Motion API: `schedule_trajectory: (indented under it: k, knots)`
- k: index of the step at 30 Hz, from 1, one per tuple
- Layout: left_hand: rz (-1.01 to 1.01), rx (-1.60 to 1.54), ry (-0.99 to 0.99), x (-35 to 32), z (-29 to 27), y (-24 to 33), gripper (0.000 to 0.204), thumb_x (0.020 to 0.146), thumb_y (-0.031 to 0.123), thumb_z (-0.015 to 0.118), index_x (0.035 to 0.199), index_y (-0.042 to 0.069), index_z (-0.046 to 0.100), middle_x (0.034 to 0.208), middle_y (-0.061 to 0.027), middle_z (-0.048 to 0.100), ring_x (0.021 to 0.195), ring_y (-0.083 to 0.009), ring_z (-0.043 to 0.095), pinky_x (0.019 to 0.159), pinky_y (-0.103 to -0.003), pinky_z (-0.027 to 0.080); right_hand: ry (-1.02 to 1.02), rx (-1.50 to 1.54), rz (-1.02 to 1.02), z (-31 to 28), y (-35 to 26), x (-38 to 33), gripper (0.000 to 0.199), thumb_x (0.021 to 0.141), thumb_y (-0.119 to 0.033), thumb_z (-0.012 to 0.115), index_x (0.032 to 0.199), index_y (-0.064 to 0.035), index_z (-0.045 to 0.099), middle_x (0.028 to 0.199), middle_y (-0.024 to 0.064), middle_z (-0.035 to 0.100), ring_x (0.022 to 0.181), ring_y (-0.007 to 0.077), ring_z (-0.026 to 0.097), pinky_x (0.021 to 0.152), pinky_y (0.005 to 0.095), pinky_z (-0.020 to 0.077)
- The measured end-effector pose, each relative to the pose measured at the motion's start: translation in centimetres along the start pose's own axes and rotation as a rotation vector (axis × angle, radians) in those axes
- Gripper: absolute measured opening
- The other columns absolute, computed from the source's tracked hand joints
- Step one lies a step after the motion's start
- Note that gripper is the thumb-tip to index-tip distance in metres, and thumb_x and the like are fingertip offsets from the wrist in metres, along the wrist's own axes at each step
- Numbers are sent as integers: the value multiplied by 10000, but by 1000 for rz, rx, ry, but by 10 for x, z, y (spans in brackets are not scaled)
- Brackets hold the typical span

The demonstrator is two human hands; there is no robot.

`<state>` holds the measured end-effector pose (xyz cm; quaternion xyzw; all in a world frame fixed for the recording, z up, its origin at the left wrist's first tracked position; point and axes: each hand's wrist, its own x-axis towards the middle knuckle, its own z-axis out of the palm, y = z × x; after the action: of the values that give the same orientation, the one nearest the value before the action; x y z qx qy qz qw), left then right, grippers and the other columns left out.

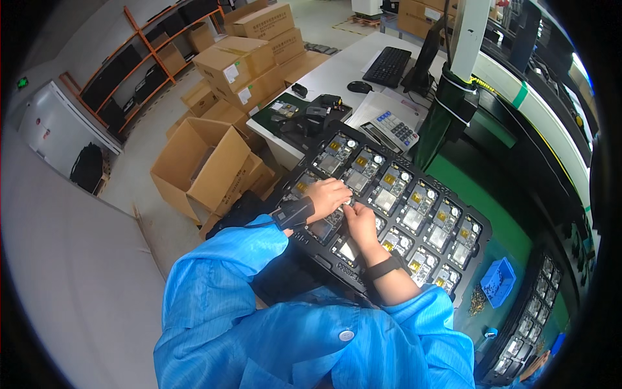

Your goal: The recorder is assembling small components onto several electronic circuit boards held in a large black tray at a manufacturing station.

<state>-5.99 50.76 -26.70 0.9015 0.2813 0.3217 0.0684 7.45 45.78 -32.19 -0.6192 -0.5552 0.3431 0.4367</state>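
Note:
A black tray (481,231) lies before me, its pockets filled with circuit board assemblies in rows, such as this circuit board (413,214) with silver shields, yellow patches and a round white part. Over the tray's left part, my left hand (327,196) bends its fingers down onto one of the boards. Close beside it, my right hand (360,223) has thumb and fingers pressed together at the same spot. Whatever sits between the fingertips is too small and covered to make out. A black device is strapped to my left wrist, a black band to my right.
Behind the tray, a white desk carries a calculator (396,129), a keyboard (387,67) and a mouse (359,86). An open carton (214,162) stands left. Right, a blue bin (498,282) sits by small brass-coloured parts (477,301) and another board tray (528,318); a person's hand shows at lower right.

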Motion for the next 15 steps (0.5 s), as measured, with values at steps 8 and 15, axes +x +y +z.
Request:
schedule_trajectory:
  k: [8,15]
  knots:
    - [182,209,-219,12,-2,-2,138,653,116,573,781,66,577,742,-34,530,746,-202,544,596,-296,484,-9,-175,17,-11,-23,-5,245,768,-217,564,726,24,565,668,245,556,668,396,557,610,432,442]
    - [323,323,-244,5,3,-8,155,661,105,548,801,39,552,740,-53,513,739,-201,540,599,-271,482,10,-149,4,-8,-21,-5,251,768,-219,568,706,24,557,668,248,556,668,402,556,610,439,442]
